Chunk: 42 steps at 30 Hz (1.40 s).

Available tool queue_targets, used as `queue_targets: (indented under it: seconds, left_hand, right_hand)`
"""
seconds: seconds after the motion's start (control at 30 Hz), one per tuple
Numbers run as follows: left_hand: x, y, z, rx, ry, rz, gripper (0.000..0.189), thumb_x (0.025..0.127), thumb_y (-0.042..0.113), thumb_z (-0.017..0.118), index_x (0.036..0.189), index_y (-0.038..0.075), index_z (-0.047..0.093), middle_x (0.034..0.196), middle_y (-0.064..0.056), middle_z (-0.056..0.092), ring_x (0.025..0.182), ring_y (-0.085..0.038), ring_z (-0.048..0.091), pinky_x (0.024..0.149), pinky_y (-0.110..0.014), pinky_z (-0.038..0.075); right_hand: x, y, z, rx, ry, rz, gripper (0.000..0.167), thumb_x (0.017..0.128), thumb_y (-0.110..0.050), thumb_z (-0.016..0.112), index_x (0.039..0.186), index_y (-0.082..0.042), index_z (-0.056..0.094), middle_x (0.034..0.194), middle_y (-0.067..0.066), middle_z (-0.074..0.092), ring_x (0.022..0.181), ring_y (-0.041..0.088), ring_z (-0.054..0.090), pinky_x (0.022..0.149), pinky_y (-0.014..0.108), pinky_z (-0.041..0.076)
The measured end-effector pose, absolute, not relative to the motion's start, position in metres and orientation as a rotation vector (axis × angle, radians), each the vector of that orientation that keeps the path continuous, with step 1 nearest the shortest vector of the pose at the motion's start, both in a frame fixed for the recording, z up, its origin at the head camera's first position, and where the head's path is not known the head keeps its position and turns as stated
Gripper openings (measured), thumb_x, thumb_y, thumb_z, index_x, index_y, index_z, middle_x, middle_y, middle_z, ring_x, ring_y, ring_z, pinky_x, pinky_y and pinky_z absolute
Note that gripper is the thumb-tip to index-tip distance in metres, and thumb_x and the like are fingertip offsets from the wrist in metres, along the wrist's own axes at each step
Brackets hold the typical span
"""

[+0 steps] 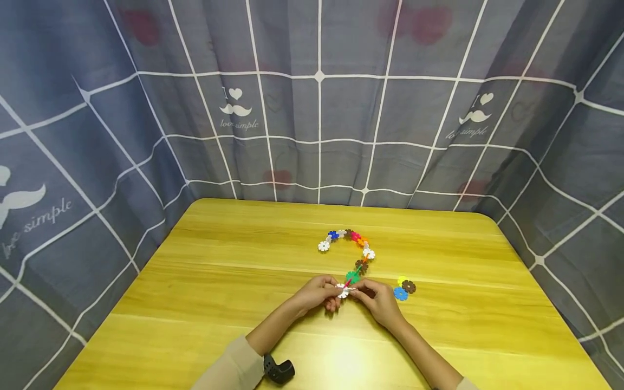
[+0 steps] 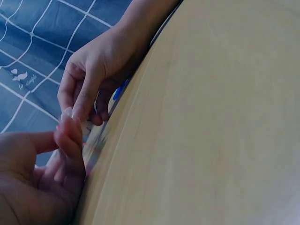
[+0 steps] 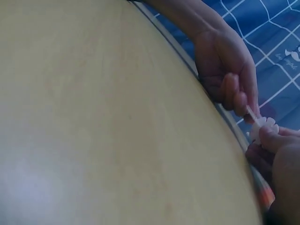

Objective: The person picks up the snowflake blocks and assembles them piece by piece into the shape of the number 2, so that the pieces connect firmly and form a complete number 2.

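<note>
My left hand [image 1: 317, 294] pinches a white notched flower-shaped disc [image 1: 343, 291] between thumb and fingers. Opposite it, my right hand [image 1: 379, 303] holds a second white disc [image 3: 263, 127], which appears edge-on from the head and face-on in the right wrist view. The two white discs meet at an angle between the fingertips. From them a pink disc [image 1: 348, 283], seen on edge, leads to a green disc [image 1: 352, 277] and a curved chain of linked discs. Fingers hide much of both white discs in the left wrist view.
Beyond the hands the chain hooks round to a white end disc [image 1: 324, 246], passing blue, brown, red and orange ones. Loose blue [image 1: 401, 294], brown [image 1: 409, 286] and yellow [image 1: 402, 280] discs lie right of my right hand. A patterned grey curtain [image 1: 292, 119] surrounds the wooden table [image 1: 219, 244].
</note>
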<state>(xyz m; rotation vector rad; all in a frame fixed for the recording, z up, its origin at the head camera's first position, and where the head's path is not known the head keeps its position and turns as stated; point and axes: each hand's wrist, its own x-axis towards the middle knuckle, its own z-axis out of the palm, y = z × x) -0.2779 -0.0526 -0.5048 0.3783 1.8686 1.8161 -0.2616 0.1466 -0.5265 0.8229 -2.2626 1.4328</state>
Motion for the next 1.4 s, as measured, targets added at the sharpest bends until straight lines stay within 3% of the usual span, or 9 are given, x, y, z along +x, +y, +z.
queue_targets:
  seconds: [0.17,0.37,0.57,0.73,0.9,1.13,1.4]
  left_hand:
    - [-0.273,-0.047,-0.508,0.473,2.232,1.729,0.011,0.09,0.01,0.059,0.087,0.0,0.054,0.063,-0.007,0.061,0.044,-0.011,0.054,0.042,-0.025,0.049]
    - [-0.274,-0.051,-0.513,0.694,2.866,1.34,0.018,0.086,0.027,0.065,0.084,0.011,0.057,0.065,0.006,0.052,0.052,-0.003,0.045,0.048,-0.019,0.041]
    - [-0.273,-0.05,-0.517,0.912,3.049,1.098,0.038,0.085,0.044,0.061,0.111,0.017,0.058,0.079,0.007,0.052,0.061,-0.003,0.043,0.051,-0.017,0.038]
    - [-0.271,-0.046,-0.521,1.105,3.063,0.987,0.033,0.086,0.041,0.061,0.114,0.025,0.062,0.082,0.007,0.05,0.062,-0.003,0.037,0.05,-0.015,0.031]
    - [-0.27,-0.044,-0.521,1.176,3.06,0.974,0.025,0.087,0.033,0.064,0.109,0.023,0.066,0.088,0.005,0.054,0.067,-0.002,0.04,0.053,-0.014,0.033]
    - [-0.268,-0.043,-0.523,1.176,3.032,1.074,0.017,0.088,0.027,0.064,0.102,0.019,0.068,0.088,0.004,0.055,0.067,-0.002,0.043,0.056,-0.013,0.036]
    - [-0.268,-0.043,-0.523,1.159,3.052,1.129,0.015,0.088,0.029,0.063,0.097,0.017,0.067,0.086,0.005,0.056,0.064,0.0,0.044,0.054,-0.012,0.036]
  right_hand:
    - [-0.263,0.167,-0.533,0.717,-2.247,1.205,0.015,0.08,-0.006,0.071,0.094,-0.009,0.069,0.086,-0.003,0.066,0.073,0.008,0.059,0.06,0.019,0.049]
    - [-0.27,0.211,-0.536,0.313,-2.241,0.945,0.022,0.079,-0.009,0.073,0.1,-0.005,0.068,0.087,0.005,0.064,0.077,0.017,0.048,0.064,0.024,0.039]
    - [-0.273,0.227,-0.54,0.137,-2.41,0.841,0.031,0.075,-0.024,0.077,0.097,-0.004,0.07,0.094,0.015,0.06,0.085,0.03,0.047,0.074,0.044,0.036]
    - [-0.273,0.223,-0.538,0.127,-2.436,0.908,0.029,0.073,-0.019,0.079,0.095,-0.003,0.069,0.094,0.013,0.057,0.084,0.028,0.046,0.073,0.042,0.036]
    - [-0.27,0.228,-0.535,0.055,-2.446,0.921,0.032,0.076,-0.02,0.077,0.096,0.003,0.067,0.093,0.016,0.056,0.086,0.029,0.046,0.071,0.041,0.038]
    - [-0.262,0.233,-0.532,0.027,-2.388,0.793,0.034,0.068,-0.021,0.082,0.084,0.004,0.066,0.085,0.017,0.06,0.079,0.033,0.049,0.07,0.043,0.038]
    - [-0.268,0.228,-0.535,0.075,-2.431,0.954,0.033,0.073,-0.015,0.079,0.094,-0.003,0.056,0.08,0.008,0.061,0.074,0.024,0.053,0.066,0.036,0.04]
